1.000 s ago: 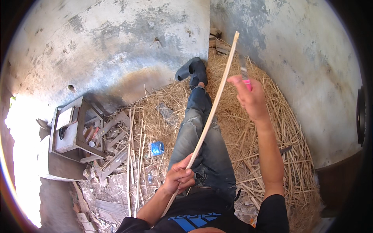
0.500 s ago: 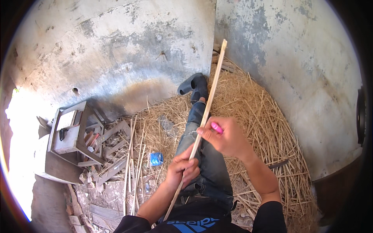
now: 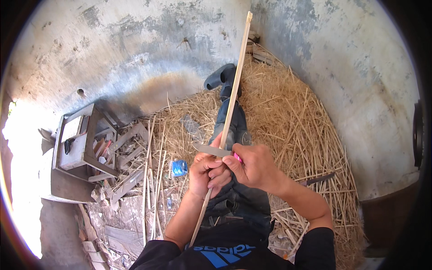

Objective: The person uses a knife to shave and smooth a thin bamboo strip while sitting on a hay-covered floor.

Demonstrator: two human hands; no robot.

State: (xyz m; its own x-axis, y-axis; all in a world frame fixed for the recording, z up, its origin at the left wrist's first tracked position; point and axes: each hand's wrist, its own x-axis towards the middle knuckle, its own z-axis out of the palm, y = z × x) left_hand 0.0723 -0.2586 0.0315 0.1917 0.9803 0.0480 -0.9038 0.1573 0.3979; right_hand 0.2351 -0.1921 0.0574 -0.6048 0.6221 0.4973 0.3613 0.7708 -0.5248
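My left hand (image 3: pixel 208 174) is closed around a long pale wooden strip (image 3: pixel 234 93), which slants from my lap up toward the far wall. In my right hand (image 3: pixel 256 164) is a knife (image 3: pixel 214 150), its pink handle mostly hidden by the fingers. The grey blade lies across the strip just above my left hand and points left. My right thumb is close beside the left fingers; whether the edge is cutting into the wood cannot be seen.
My outstretched legs end in dark boots (image 3: pixel 223 77). Shavings and strips (image 3: pixel 288 121) cover the floor on the right, with a dark flat blade-like piece (image 3: pixel 320 178) there. A blue twine roll (image 3: pixel 179 168) and a wooden stool-like frame (image 3: pixel 74 144) stand left, near scrap wood. Weathered walls (image 3: pixel 135 40) enclose the corner.
My right hand has turned and come down toward the left hand, bringing the knife blade into sight across the strip. My left hand has moved up a little, and the strip's far end reaches higher.
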